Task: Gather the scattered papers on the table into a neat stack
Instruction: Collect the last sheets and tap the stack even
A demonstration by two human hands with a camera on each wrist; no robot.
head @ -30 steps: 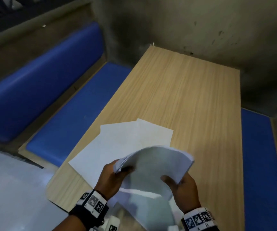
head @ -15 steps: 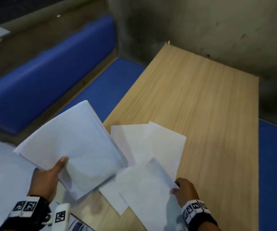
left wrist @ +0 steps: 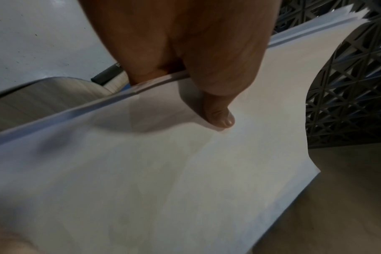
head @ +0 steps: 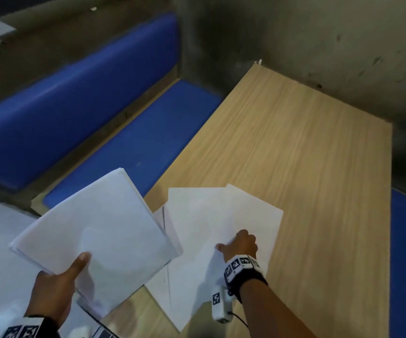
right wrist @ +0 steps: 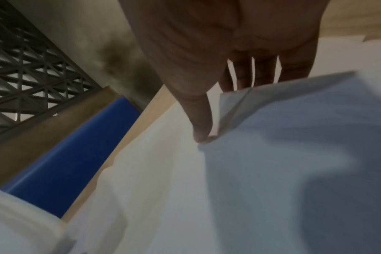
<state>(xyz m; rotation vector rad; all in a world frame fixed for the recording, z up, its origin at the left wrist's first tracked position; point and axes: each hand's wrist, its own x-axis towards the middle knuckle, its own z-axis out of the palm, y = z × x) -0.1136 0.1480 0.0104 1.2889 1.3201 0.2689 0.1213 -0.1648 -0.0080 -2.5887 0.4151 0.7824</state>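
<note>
Left hand (head: pixel 50 296) clamped on paper stack (head: pixel 94 230) beside table (head: pixel 306 167); right hand (head: pixel 239 245) pinching loose sheet (head: pixel 197 276), liable to crease or slip.

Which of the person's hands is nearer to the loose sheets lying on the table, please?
Right. The right hand is on the loose sheets, lifting the corner of one. The left hand holds the gathered stack off the table's left edge, apart from them.
</note>
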